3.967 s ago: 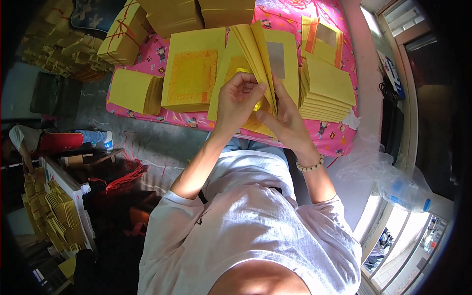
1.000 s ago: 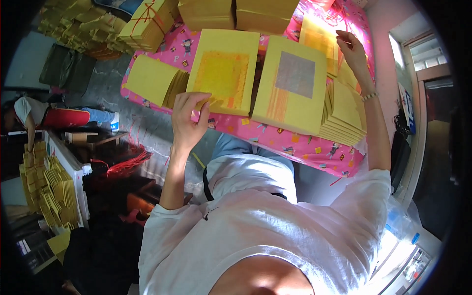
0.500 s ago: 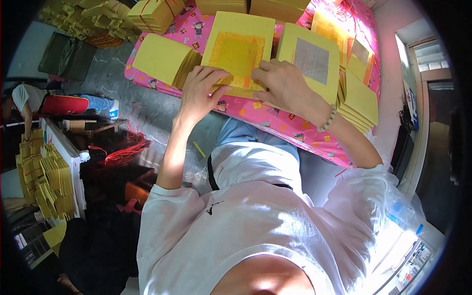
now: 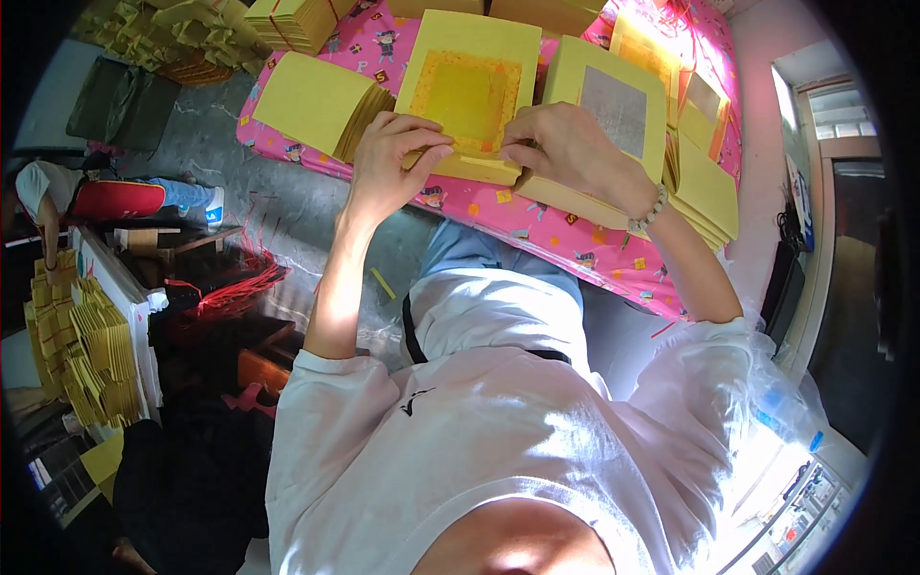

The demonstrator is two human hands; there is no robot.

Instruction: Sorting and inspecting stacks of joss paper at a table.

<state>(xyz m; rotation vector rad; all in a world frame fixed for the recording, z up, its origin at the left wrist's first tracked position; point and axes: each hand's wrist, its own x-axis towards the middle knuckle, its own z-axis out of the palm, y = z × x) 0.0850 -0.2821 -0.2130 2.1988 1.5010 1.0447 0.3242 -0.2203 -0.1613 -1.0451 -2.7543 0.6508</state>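
A thick stack of yellow paper [image 4: 484,172] lies on the table before me, its top sheet bearing a gold square [image 4: 470,91] with an orange border. At the stack's near left corner, my left hand [image 4: 395,163] is closed, thumb and fingertips together on the top sheet's edge. My right hand [image 4: 580,153] pinches near the right corner, thumb against bent fingers; how much paper it holds is hidden. Beside the right hand sits another yellow stack [image 4: 561,81] with a silver-grey square [image 4: 613,110]. Left of my left hand, a plain yellow stack [image 4: 311,101] fans out at its side.
A pink patterned cloth [image 4: 460,201] covers the table. More yellow stacks [image 4: 704,196] stand at the right, and a red-tied bundle [image 4: 292,24] at the back left. Off to the left, another person [image 4: 57,187] reaches toward folded yellow paper [image 4: 96,335]. Red strings [image 4: 240,287] hang nearby.
My right hand's thumb and fingers have drawn together at the sheet's edge. The left fingers have closed a little toward the thumb. The view has shifted slightly.
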